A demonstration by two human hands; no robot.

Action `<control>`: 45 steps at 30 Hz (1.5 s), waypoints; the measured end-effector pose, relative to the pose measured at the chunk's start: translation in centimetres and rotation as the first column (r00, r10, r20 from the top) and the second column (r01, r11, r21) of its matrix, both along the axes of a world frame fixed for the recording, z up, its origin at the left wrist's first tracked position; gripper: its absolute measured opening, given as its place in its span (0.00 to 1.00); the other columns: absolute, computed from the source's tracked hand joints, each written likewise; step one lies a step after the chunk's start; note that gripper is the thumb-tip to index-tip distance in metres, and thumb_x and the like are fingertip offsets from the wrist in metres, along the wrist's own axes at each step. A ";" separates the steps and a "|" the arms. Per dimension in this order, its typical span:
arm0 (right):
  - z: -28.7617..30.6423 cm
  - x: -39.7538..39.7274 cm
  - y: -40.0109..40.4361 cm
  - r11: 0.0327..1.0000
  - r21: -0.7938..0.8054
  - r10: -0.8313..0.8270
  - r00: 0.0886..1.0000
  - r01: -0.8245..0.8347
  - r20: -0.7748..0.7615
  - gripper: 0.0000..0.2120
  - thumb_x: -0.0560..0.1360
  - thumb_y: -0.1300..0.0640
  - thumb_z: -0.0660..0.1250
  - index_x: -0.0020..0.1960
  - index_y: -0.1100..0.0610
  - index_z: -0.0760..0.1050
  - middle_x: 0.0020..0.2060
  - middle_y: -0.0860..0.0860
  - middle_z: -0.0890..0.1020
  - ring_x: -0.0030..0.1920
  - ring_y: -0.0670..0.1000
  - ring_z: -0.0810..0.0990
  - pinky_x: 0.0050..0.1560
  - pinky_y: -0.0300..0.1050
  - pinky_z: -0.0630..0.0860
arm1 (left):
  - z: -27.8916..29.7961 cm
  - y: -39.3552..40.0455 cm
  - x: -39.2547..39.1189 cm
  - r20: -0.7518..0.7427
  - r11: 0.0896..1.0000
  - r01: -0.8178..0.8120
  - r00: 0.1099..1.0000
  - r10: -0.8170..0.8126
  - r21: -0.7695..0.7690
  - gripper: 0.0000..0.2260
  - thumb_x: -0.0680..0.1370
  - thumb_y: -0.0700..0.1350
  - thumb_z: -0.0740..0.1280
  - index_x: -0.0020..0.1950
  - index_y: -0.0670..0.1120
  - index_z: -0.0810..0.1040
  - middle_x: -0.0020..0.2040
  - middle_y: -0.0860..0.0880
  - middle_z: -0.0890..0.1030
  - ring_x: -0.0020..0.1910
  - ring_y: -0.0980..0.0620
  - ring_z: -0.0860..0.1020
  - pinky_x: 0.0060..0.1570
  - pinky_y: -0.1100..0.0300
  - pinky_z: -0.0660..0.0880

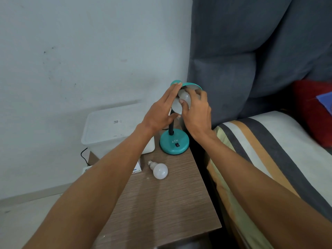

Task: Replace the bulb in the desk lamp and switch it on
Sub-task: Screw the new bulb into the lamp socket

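Observation:
A teal desk lamp stands on the wooden bedside table [161, 203], its round base [174, 141] carrying a black switch [177, 145]. The teal shade [190, 85] is tilted toward me. My left hand [161, 110] lies flat against the shade's left side with fingers extended. My right hand [195, 108] has thumb and fingers closed on a white bulb [185, 97] inside the shade. A second white bulb [159, 170] lies loose on the table in front of the base, its screw cap pointing left and away.
A translucent lidded plastic box [115, 128] sits at the table's back left, with a small bulb carton [137, 168] partly hidden under my left forearm. A black cable [83, 155] hangs by the wall. A striped bed [269, 159] and grey headboard [251, 51] lie to the right.

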State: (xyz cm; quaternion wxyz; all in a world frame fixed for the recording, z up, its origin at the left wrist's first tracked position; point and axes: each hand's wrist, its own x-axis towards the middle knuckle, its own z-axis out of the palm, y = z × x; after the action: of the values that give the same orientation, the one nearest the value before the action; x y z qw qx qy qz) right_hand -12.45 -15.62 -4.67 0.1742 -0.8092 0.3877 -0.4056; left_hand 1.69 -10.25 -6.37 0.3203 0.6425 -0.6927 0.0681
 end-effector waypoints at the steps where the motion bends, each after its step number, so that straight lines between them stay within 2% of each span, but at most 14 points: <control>1: 0.0 -0.1 0.0 1.000 -0.005 0.012 1.000 -0.012 -0.020 0.22 0.77 0.54 0.69 0.70 0.52 0.70 0.67 0.57 0.71 0.59 0.60 0.77 0.57 0.55 0.76 | 0.0 0.0 0.0 -0.003 1.000 -0.001 1.000 0.001 0.000 0.43 0.75 0.40 0.76 0.83 0.43 0.55 0.82 0.45 0.59 0.75 0.41 0.70 0.65 0.44 0.77; 4: 0.0 -0.2 -0.4 0.998 0.054 0.013 0.999 -0.011 -0.036 0.25 0.76 0.55 0.71 0.71 0.55 0.69 0.65 0.58 0.75 0.58 0.62 0.79 0.57 0.56 0.76 | 0.2 0.1 0.1 -0.012 1.000 0.002 1.000 -0.002 -0.002 0.42 0.75 0.41 0.76 0.82 0.44 0.55 0.82 0.45 0.60 0.77 0.42 0.67 0.67 0.46 0.76; 8: 0.6 0.0 -0.6 0.962 0.243 -0.131 0.991 0.124 0.013 0.25 0.78 0.40 0.62 0.64 0.59 0.73 0.52 0.60 0.82 0.52 0.63 0.82 0.49 0.52 0.77 | 0.1 0.2 0.1 -0.004 1.000 -0.002 1.000 0.002 -0.004 0.43 0.75 0.42 0.76 0.82 0.45 0.55 0.82 0.45 0.60 0.78 0.43 0.66 0.67 0.46 0.76; 14: 0.2 0.0 0.0 1.000 0.024 0.010 1.000 -0.010 0.026 0.19 0.80 0.51 0.66 0.69 0.53 0.71 0.65 0.58 0.71 0.57 0.60 0.78 0.56 0.55 0.78 | 0.1 0.2 0.1 0.006 1.000 -0.004 1.000 0.004 -0.001 0.43 0.75 0.41 0.76 0.83 0.44 0.55 0.82 0.45 0.60 0.74 0.41 0.71 0.64 0.46 0.78; 18: -0.5 -0.3 -0.3 0.998 0.039 0.057 0.997 -0.056 -0.044 0.27 0.74 0.55 0.73 0.71 0.53 0.69 0.66 0.57 0.71 0.59 0.61 0.78 0.58 0.58 0.78 | 0.1 0.3 0.2 -0.010 1.000 -0.001 1.000 0.001 0.004 0.41 0.76 0.42 0.75 0.83 0.43 0.55 0.82 0.45 0.60 0.76 0.43 0.68 0.67 0.48 0.75; 21: 0.0 -0.1 -0.7 0.985 0.169 -0.032 0.999 0.028 0.021 0.26 0.76 0.43 0.68 0.68 0.57 0.71 0.57 0.58 0.81 0.54 0.60 0.82 0.53 0.55 0.80 | 0.1 0.4 0.2 -0.012 1.000 -0.006 1.000 0.006 0.002 0.41 0.76 0.43 0.75 0.82 0.42 0.55 0.82 0.44 0.60 0.78 0.43 0.66 0.69 0.48 0.74; 23: 0.3 0.1 -0.7 0.976 0.208 -0.076 0.997 0.070 0.023 0.27 0.77 0.40 0.64 0.67 0.59 0.72 0.55 0.58 0.82 0.53 0.59 0.82 0.52 0.53 0.81 | 0.1 0.3 0.2 -0.013 1.000 -0.005 1.000 0.005 0.000 0.41 0.76 0.43 0.75 0.82 0.43 0.55 0.82 0.44 0.60 0.77 0.42 0.67 0.68 0.47 0.75; 27: 0.2 0.0 -0.5 1.000 -0.015 0.006 1.000 -0.006 0.024 0.21 0.79 0.51 0.66 0.69 0.57 0.71 0.62 0.59 0.76 0.57 0.60 0.78 0.56 0.55 0.78 | 0.0 0.2 0.1 0.005 1.000 0.000 1.000 0.000 0.008 0.43 0.75 0.42 0.76 0.83 0.44 0.54 0.83 0.45 0.59 0.70 0.37 0.74 0.63 0.44 0.78; 30: -0.2 -0.1 -0.8 0.995 -0.072 0.062 0.994 -0.069 -0.088 0.25 0.75 0.56 0.71 0.71 0.56 0.70 0.66 0.59 0.74 0.62 0.61 0.76 0.61 0.56 0.76 | 0.0 0.2 0.0 -0.011 1.000 0.000 1.000 0.001 0.007 0.42 0.75 0.42 0.76 0.83 0.44 0.54 0.83 0.45 0.59 0.70 0.38 0.74 0.62 0.44 0.79; 32: -0.4 -0.3 -0.9 0.996 -0.042 0.074 0.990 -0.079 -0.121 0.28 0.74 0.56 0.73 0.72 0.56 0.69 0.65 0.58 0.75 0.61 0.60 0.76 0.60 0.56 0.76 | -0.1 0.3 0.0 -0.015 1.000 0.004 1.000 -0.004 0.006 0.42 0.75 0.42 0.75 0.83 0.44 0.55 0.82 0.45 0.59 0.73 0.39 0.72 0.63 0.44 0.78; 35: 0.3 -0.1 -0.9 0.982 0.190 -0.010 0.999 0.003 0.038 0.25 0.78 0.44 0.65 0.69 0.57 0.71 0.56 0.58 0.82 0.54 0.60 0.82 0.54 0.54 0.80 | -0.1 0.4 0.0 -0.009 1.000 0.000 1.000 0.000 -0.002 0.41 0.75 0.43 0.76 0.82 0.44 0.56 0.82 0.44 0.61 0.75 0.40 0.70 0.64 0.44 0.78; 37: 0.7 0.1 -0.6 0.953 0.301 -0.061 0.994 0.029 0.096 0.26 0.79 0.41 0.62 0.69 0.57 0.70 0.56 0.58 0.82 0.55 0.59 0.82 0.55 0.53 0.80 | 0.0 0.4 0.0 -0.007 1.000 -0.003 1.000 0.003 -0.002 0.41 0.75 0.43 0.76 0.82 0.43 0.56 0.82 0.43 0.61 0.74 0.39 0.71 0.64 0.44 0.78; 42: 0.3 -0.2 0.2 0.997 0.071 0.025 0.999 -0.028 0.037 0.19 0.80 0.49 0.66 0.69 0.52 0.70 0.65 0.57 0.72 0.58 0.60 0.78 0.58 0.56 0.77 | -0.1 0.4 0.1 0.001 1.000 -0.004 1.000 0.004 0.013 0.42 0.75 0.43 0.76 0.83 0.44 0.55 0.82 0.44 0.60 0.70 0.38 0.74 0.62 0.45 0.79; 45: -0.4 -0.5 0.0 0.996 0.054 0.075 0.996 -0.073 -0.045 0.27 0.74 0.54 0.73 0.71 0.51 0.69 0.67 0.56 0.71 0.60 0.60 0.77 0.59 0.55 0.76 | 0.0 0.4 0.1 -0.014 1.000 0.000 1.000 0.001 0.008 0.41 0.76 0.43 0.75 0.83 0.45 0.55 0.82 0.45 0.60 0.70 0.38 0.74 0.63 0.45 0.78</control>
State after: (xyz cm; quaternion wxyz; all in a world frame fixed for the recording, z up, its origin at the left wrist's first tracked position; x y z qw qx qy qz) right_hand -12.94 -15.65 -5.04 0.2009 -0.8275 0.3719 -0.3697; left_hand 1.79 -9.82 -6.41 0.3224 0.6445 -0.6906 0.0608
